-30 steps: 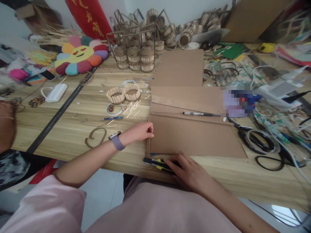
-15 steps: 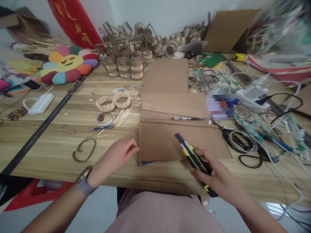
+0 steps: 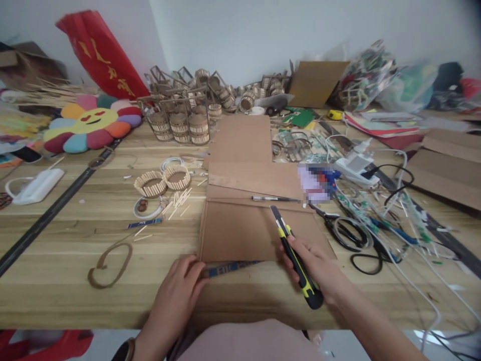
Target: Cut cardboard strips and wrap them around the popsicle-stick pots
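Observation:
My right hand (image 3: 313, 263) grips a black and yellow utility knife (image 3: 298, 260), its blade tilted up and to the left over the cardboard sheet (image 3: 240, 233). My left hand (image 3: 182, 283) is at the near left corner of that sheet, with the fingers closed on its edge. A blue printed strip (image 3: 229, 269) shows under the sheet's near edge. Behind lie another piece of cardboard (image 3: 255, 178) and a black pen (image 3: 276, 199).
Two round stick baskets (image 3: 177, 178), a tape roll (image 3: 141, 213) and loose sticks lie to the left. Cables (image 3: 355, 235) and a power strip (image 3: 356, 168) are on the right. Small wooden buckets (image 3: 180, 128) and a flower cushion (image 3: 93, 123) stand behind.
My left hand has come down onto the near left corner of the cardboard, lifting it slightly so more blue print shows. The knife stays in my right hand. The view has tilted up.

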The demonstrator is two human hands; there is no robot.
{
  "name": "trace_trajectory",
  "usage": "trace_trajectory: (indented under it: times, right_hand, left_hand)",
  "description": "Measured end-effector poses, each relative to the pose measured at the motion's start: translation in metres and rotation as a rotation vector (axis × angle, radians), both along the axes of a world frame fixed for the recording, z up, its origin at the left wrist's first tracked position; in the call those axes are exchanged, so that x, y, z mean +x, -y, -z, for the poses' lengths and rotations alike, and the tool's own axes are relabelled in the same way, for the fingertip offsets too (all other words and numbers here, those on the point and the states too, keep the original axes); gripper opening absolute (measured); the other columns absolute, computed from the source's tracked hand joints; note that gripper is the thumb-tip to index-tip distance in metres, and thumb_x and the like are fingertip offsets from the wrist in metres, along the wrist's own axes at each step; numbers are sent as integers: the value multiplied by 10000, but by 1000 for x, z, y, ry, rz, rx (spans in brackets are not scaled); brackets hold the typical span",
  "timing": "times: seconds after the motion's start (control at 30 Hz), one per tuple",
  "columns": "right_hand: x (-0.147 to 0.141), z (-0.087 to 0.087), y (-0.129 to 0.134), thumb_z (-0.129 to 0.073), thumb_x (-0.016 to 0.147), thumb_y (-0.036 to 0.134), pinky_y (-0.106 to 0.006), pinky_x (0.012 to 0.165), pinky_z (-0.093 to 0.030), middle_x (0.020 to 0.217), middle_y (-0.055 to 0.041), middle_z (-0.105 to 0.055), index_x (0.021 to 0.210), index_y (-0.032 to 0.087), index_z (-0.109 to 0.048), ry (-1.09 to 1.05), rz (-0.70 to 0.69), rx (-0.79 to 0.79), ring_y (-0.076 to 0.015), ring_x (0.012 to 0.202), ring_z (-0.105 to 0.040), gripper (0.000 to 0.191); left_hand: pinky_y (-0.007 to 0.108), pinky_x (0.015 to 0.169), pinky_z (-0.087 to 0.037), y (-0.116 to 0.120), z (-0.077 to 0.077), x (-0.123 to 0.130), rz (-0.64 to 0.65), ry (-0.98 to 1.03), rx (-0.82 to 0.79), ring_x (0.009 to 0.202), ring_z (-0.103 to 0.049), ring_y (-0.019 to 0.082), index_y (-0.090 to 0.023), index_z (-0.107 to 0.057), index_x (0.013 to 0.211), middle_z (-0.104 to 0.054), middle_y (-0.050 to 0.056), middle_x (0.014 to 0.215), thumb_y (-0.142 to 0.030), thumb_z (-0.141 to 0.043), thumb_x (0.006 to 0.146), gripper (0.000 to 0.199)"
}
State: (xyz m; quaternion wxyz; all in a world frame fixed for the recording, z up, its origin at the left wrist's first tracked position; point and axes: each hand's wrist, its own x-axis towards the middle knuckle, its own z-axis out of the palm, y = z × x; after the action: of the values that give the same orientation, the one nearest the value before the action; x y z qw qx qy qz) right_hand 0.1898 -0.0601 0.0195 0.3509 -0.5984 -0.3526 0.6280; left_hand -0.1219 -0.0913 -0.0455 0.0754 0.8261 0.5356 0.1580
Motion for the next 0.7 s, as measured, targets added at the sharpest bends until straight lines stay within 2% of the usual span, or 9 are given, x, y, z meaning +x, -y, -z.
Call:
trace_trajectory:
  times: [0.17,0.23,0.37,0.47,0.57,0.63,0.7]
  right_hand:
    - [7,-11,-4,-683,735,641,-220,457,-389,625,47,-584,805,197,-549,-49,-9,15,-84,466,-511,469]
    - [12,-16,-10,-675,755,613,-234,492,-424,660,39,-600,811,203,-528,-26,-56,32,-94,503,-535,439]
    - [19,-19,-33,-613,818,608,-266,539,-472,687,41,-583,872,222,-480,99,-254,81,-117,556,-560,412]
    - [20,-17,-56,-527,887,565,-272,558,-484,716,42,-571,952,233,-448,241,-400,170,-121,572,-565,348]
    - [21,-12,-74,-403,956,410,-291,615,-494,715,17,-597,1071,207,-477,530,-569,267,-141,590,-588,245]
    - [20,-10,-80,-388,947,322,-317,677,-503,750,-27,-657,1167,179,-516,741,-670,307,-176,652,-631,292]
    - [20,-8,-82,-419,924,276,-342,773,-508,910,-91,-723,1249,169,-545,876,-728,365,-222,811,-679,364]
  left_hand:
    - [412,778,-566,-3,4,1,-47,6,60,938,-607,270,-216,-710,1060,-611,113,1047,-224,-598,904,192]
    - [390,759,-566,-5,3,1,-5,-10,52,899,-614,256,-210,-716,1040,-625,99,990,-197,-602,895,184]
    - [364,758,-560,-12,-5,0,158,-61,58,859,-639,238,-191,-707,977,-686,69,940,-72,-573,867,210]
    - [347,719,-549,-15,-15,-6,220,-85,44,794,-655,226,-197,-691,942,-710,35,863,-21,-506,864,267]
    - [298,648,-522,-16,-28,-19,245,-44,35,720,-650,199,-208,-668,900,-699,12,779,-14,-425,871,312]
    - [264,641,-514,-17,-36,-30,279,17,9,693,-643,173,-219,-646,862,-691,-4,753,-46,-406,891,298]
    - [234,639,-509,-17,-44,-40,295,78,-40,671,-631,152,-231,-621,819,-682,-19,735,-113,-405,930,270]
